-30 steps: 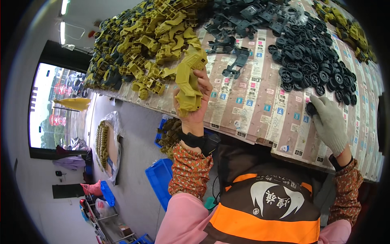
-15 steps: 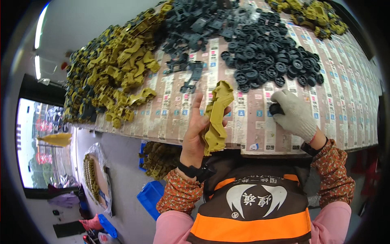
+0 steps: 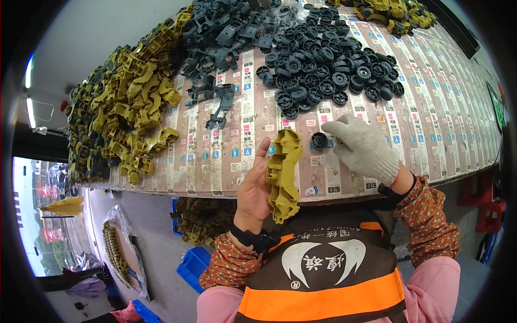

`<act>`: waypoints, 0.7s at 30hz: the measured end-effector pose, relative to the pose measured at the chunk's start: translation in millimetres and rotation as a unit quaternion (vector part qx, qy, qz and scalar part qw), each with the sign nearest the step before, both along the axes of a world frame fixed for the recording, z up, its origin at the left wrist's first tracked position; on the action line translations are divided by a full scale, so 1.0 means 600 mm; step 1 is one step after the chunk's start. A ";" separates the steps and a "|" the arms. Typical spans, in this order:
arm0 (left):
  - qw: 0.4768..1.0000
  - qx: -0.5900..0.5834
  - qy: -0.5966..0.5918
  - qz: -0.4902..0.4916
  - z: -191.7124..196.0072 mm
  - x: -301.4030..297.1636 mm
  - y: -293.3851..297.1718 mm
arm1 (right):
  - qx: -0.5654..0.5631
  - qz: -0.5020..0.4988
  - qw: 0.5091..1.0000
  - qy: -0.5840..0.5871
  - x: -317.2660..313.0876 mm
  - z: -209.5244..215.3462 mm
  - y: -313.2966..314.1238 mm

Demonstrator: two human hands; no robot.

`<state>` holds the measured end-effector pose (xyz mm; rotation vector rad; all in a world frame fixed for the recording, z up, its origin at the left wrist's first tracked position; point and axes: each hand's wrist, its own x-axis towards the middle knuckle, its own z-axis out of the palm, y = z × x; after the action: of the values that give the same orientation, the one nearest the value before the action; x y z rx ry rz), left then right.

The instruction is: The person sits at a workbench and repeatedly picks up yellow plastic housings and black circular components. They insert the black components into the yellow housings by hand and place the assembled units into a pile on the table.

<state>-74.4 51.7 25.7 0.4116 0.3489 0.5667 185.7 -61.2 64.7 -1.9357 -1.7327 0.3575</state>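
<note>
My bare left hand (image 3: 254, 188) grips a long olive-yellow plastic toy vehicle body (image 3: 284, 175) near the table's front edge. The body stands lengthwise, its hollow ribbed side showing, with my fingers partly hidden behind it. To its right, my right hand (image 3: 366, 148) wears a whitish knit glove. Its thumb and forefinger are closed at the edge of a small black toy wheel (image 3: 319, 141), whose spoked face shows. A small gap separates the wheel from the yellow body.
A heap of black wheels (image 3: 323, 70) lies beyond my hands. Dark grey chassis parts (image 3: 221, 102) are to its left, and yellow bodies (image 3: 140, 102) pile up at far left. More yellow parts (image 3: 398, 13) sit at the back right. A blue bin (image 3: 193, 268) stands below the table.
My right hand has moved left with the wheel, closer to the yellow body. In my left hand the body has turned, showing more of its hollow side. The whole view has shifted slightly.
</note>
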 end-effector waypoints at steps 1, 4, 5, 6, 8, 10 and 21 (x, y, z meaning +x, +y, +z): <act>1.000 0.005 0.028 0.011 0.000 0.003 -0.003 | -0.001 -0.004 1.000 0.004 -0.004 -0.001 0.002; 0.996 0.000 0.088 0.030 0.006 0.008 -0.004 | 0.000 -0.015 1.000 0.007 -0.015 -0.003 0.013; 0.995 -0.015 0.093 0.026 0.011 0.008 -0.004 | 0.001 -0.018 1.000 0.002 -0.018 -0.002 0.019; 0.994 -0.030 0.099 0.023 0.014 0.006 -0.003 | 0.001 -0.020 1.000 -0.003 -0.022 -0.002 0.026; 0.994 -0.076 0.082 -0.012 -0.019 -0.011 0.006 | -0.030 0.000 0.998 -0.055 -0.027 -0.002 0.043; 0.992 -0.084 0.095 -0.023 -0.017 -0.013 0.008 | -0.034 0.016 0.995 -0.093 -0.028 -0.010 0.053; 0.982 0.049 0.181 0.005 0.009 0.006 -0.038 | -0.005 -0.051 0.972 0.230 -0.068 0.006 0.012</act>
<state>-70.5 28.7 30.9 0.6099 0.6732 0.5192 144.7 -54.1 68.1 -1.7621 -1.3272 0.7138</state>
